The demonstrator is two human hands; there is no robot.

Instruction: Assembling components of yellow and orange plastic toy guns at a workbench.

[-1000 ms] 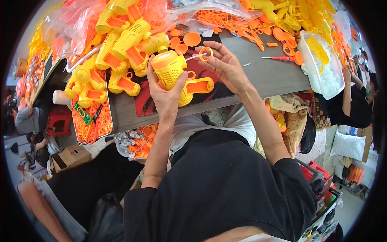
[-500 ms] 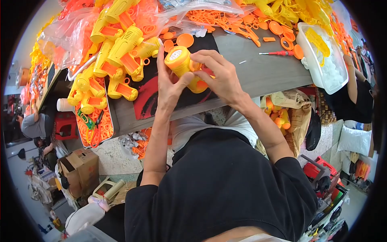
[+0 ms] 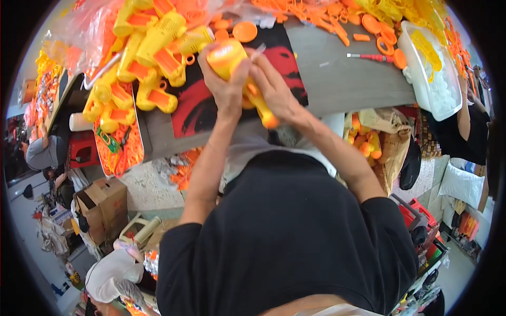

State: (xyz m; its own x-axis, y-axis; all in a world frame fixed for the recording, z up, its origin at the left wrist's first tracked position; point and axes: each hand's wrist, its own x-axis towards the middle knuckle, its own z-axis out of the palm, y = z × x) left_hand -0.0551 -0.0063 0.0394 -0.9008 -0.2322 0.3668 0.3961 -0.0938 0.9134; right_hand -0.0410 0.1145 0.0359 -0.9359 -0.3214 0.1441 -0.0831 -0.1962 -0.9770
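A yellow and orange toy hair dryer (image 3: pixel 223 57) is held up over the near edge of the table, its round end turned away from me and its handle slanting down toward my body. My left hand (image 3: pixel 227 94) wraps round its barrel. With closed fingers, my right hand (image 3: pixel 275 90) grips its side near the handle; a small pale sliver shows at those fingertips, too blurred to name. Beneath lies a black and red mat (image 3: pixel 197 108). To the left, several yellow toy hair dryer bodies (image 3: pixel 158 45) with orange parts are heaped up.
A tray of small orange parts (image 3: pixel 138 139) holds scissors at the left. Orange discs (image 3: pixel 245 31) lie beyond the mat. A red-handled screwdriver (image 3: pixel 371 57) lies before a white bin (image 3: pixel 448 105). Below the table's right side, a brown sack (image 3: pixel 392 152) holds yellow and orange pieces.
The toy hair dryer has been turned, its handle swinging out toward me and its round end tipping away. My right hand has come lower and closer to my left.
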